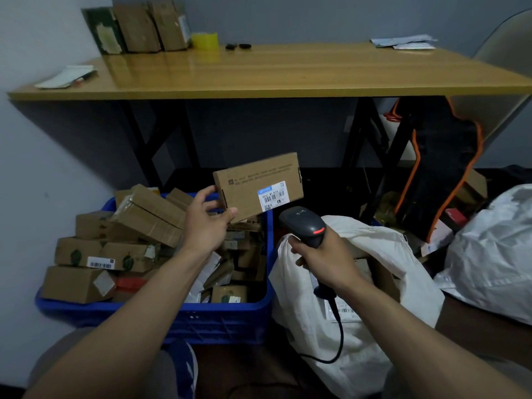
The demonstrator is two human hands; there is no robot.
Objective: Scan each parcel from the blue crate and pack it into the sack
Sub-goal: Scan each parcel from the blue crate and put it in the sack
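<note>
My left hand [205, 223] grips a flat brown cardboard parcel [253, 182] by its lower left corner, lifted above the blue crate [184, 312]. A white barcode label [273, 195] on the parcel faces me. My right hand [322, 259] holds a black handheld scanner [305, 224] just below and right of the label, its head pointing up at it and a red light lit. The scanner's cable hangs down in front of the white sack [383, 272], which stands open right of the crate. Several cardboard parcels [144, 217] fill the crate.
A wooden table [288, 76] on black legs stands behind the crate, with boxes, a yellow tape roll [205, 40] and papers on it. A second white sack [495, 254] lies at the right. Black and orange gear [437, 174] stands under the table's right side.
</note>
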